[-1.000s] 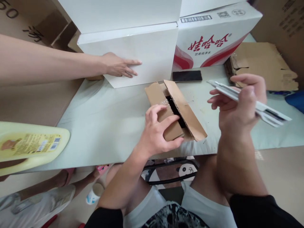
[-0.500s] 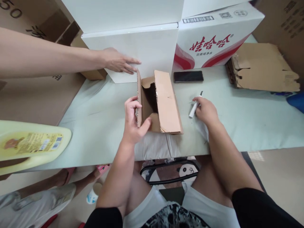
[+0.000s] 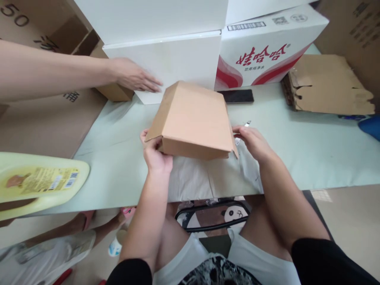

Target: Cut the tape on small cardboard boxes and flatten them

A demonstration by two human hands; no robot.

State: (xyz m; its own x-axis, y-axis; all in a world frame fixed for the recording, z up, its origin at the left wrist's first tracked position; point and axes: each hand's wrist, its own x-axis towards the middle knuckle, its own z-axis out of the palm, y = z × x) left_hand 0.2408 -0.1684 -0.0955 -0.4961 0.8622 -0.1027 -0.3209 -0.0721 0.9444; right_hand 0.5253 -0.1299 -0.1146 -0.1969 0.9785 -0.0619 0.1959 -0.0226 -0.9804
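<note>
A brown cardboard box (image 3: 194, 118) stands tilted over the table in front of me, a broad plain side facing up and flaps sticking out left and right. My left hand (image 3: 157, 154) is closed on its near left flap, some fingers behind the cardboard. At the box's right edge, my right hand (image 3: 252, 140) is closed around a slim white utility knife (image 3: 247, 124); its tip shows above the fingers and part of the handle below them. Whether the right fingertips press on the box's right flap is hard to make out.
Another person's hand (image 3: 136, 75) reaches in from the left, near the white carton (image 3: 178, 59). A phone (image 3: 237, 96) lies behind the box. Flattened cardboard (image 3: 329, 83) is stacked at right, a yellow jug (image 3: 44, 182) at left. The table's edge (image 3: 285, 189) runs before my knees.
The box has turned over from its open side to a broad closed side. My left hand moved left with it, my right hand came closer, and the other person's hand drew back left.
</note>
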